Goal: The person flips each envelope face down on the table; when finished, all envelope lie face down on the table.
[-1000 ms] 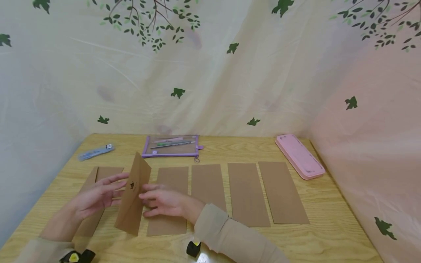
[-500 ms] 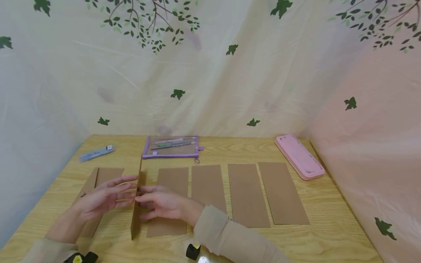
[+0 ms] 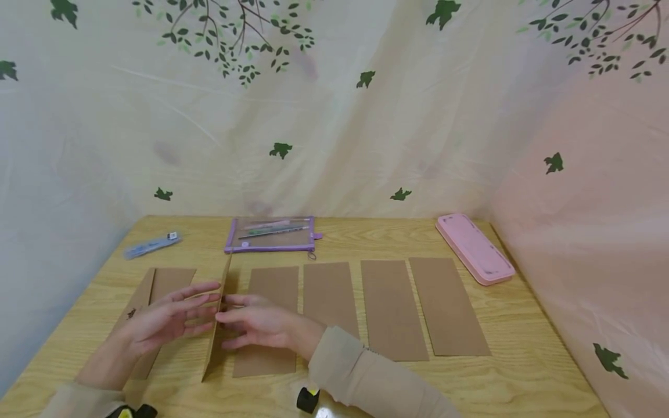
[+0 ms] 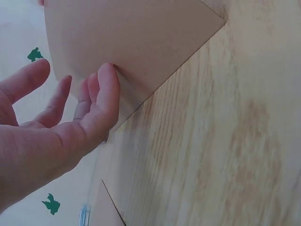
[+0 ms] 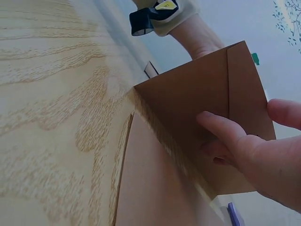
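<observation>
A brown kraft envelope stands on its long edge between my two hands, seen nearly edge-on in the head view. My left hand is at its left side, fingers extended, the fingertips at the plain face. From the right, my right hand touches the other face, which has a flap; its fingertips rest on that face in the right wrist view. Partly behind my left forearm lies another envelope with a small dark print. Just right of the standing one lies a flat envelope.
Farther right lie more flat brown envelopes in a row. At the back are a clear pouch with purple trim holding pens, and a blue packet. A pink case lies at the back right. Printed curtains surround the table.
The envelope has swung from leaning with its printed flap side showing to standing almost edge-on, then tilted slightly. My left hand has shifted a little to the right; my right hand has barely moved.
</observation>
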The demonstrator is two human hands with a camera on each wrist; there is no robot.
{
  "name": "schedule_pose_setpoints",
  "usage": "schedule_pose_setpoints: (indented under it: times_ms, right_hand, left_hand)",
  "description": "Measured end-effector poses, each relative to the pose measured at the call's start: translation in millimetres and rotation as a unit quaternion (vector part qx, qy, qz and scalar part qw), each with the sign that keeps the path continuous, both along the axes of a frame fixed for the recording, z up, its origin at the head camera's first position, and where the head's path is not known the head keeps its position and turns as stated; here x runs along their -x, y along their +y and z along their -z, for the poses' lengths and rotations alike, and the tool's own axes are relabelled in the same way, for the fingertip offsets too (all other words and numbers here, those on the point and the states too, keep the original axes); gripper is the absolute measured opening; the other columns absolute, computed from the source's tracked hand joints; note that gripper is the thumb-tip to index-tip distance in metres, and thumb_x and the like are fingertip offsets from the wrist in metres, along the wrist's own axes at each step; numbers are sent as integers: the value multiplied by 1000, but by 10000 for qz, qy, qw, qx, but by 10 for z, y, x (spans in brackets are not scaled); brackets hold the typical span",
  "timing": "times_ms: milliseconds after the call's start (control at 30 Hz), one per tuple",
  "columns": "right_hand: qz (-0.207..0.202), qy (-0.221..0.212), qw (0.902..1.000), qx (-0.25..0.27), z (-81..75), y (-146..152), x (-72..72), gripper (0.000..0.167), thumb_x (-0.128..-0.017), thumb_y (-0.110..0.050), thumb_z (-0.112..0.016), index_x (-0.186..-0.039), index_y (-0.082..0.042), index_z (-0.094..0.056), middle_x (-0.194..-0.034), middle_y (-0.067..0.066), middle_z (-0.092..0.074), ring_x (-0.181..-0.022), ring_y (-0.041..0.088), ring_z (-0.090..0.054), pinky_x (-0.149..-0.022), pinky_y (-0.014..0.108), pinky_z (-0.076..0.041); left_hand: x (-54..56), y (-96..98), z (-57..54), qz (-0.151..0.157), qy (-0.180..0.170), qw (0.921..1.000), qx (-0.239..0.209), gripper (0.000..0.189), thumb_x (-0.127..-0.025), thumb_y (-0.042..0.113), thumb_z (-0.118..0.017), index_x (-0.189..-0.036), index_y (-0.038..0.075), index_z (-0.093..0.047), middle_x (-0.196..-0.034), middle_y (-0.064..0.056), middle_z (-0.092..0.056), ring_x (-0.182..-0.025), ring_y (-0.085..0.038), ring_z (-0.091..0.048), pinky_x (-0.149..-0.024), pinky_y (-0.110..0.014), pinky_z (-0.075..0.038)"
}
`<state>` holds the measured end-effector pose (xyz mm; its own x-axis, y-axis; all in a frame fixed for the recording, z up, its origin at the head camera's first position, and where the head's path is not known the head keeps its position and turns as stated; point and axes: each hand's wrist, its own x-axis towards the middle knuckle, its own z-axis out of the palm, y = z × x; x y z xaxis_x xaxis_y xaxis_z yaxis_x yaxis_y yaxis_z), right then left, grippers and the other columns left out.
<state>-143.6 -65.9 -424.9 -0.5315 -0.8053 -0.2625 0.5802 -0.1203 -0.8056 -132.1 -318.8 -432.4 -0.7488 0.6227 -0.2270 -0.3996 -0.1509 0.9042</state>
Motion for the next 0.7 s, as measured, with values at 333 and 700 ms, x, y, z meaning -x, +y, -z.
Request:
schedule_pose_setpoints:
  times_ms: [333, 700]
  right_hand:
    - [54, -37, 10000, 69, 36, -6, 8, 61, -103, -3, -53, -158, -2, -26, -148, 19, -50, -137, 39, -45, -107, 60, -42]
    - [244, -74, 9996, 74, 43, -44, -31, 76, -98, 8, -53, -161, -4, -13, -156, 24, -37, -135, 42, -46, -105, 61, -44]
  left_hand:
    - [-39, -26, 51, -2, -240, 9986, -475, 42, -113, 12, -29, -148, 20, -50, -143, 7, -55, -131, -12, -52, -109, -48, -45]
    - [-65, -99, 78, -30, -287, 9996, -41, 42, -113, 16, -31, -152, 21, -46, -142, 7, -53, -132, -10, -49, -108, -47, -45]
